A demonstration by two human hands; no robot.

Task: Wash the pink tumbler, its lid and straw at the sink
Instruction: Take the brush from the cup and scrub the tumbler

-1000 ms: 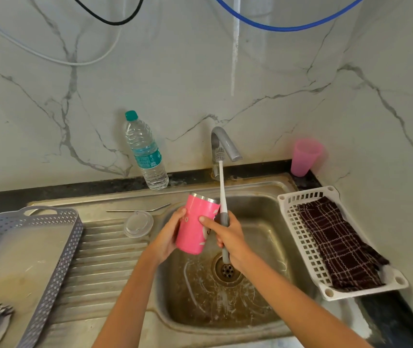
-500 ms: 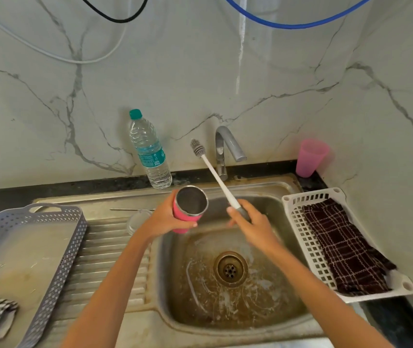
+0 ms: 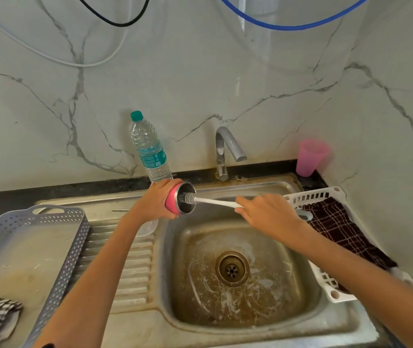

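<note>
Left grip [image 3: 155,202] wraps tumbler [image 3: 172,205], held sideways over sink [image 3: 250,334] rim, right grip [image 3: 268,212] closed round brush [image 3: 215,202] handle, bristles just inside mouth; judged best: push to base, twist, keep tumbler steady.

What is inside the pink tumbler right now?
The bottle brush has its bristle head just inside the pink tumbler, whose steel lining shows. The right hand holds the handle; the left hand holds the tumbler. The bristles hide the bottom.
</note>
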